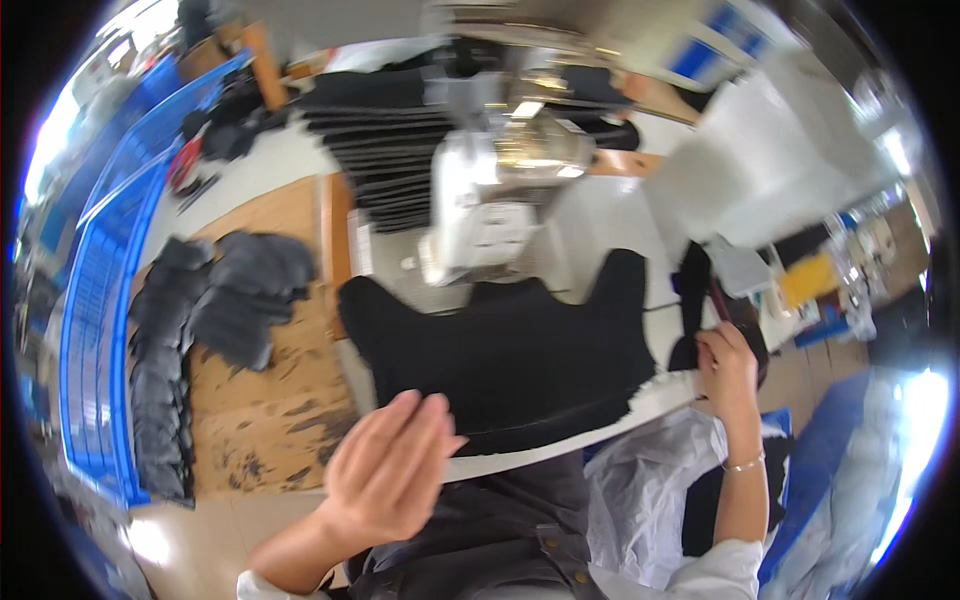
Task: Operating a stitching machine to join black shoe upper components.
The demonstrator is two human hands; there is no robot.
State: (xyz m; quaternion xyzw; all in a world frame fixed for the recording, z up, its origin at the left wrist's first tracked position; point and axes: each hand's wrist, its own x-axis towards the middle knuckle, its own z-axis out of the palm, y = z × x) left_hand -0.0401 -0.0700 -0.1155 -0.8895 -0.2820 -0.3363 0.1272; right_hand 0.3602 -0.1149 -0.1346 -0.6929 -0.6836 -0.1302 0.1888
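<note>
A black cut fabric panel (510, 365) with two upper lobes lies flat on the table before the white sewing machine (485, 215). My left hand (395, 465) is over the panel's near left edge, fingers stretched out and slightly blurred, holding nothing that I can see. At the table's right side my right hand (727, 365) has its fingers closed at the edge of a narrow black fabric piece (692, 290). The fingertips partly hide where they grip it. Whether the machine's needle touches the panel cannot be made out.
Behind the machine is a stack of black fabric pieces (385, 150). Dark pieces (250, 290) lie overlapped on a wooden board (270, 430) to the left, beside a blue plastic basket (95, 350). White plastic sheeting (650, 490) hangs below the table edge near my right forearm.
</note>
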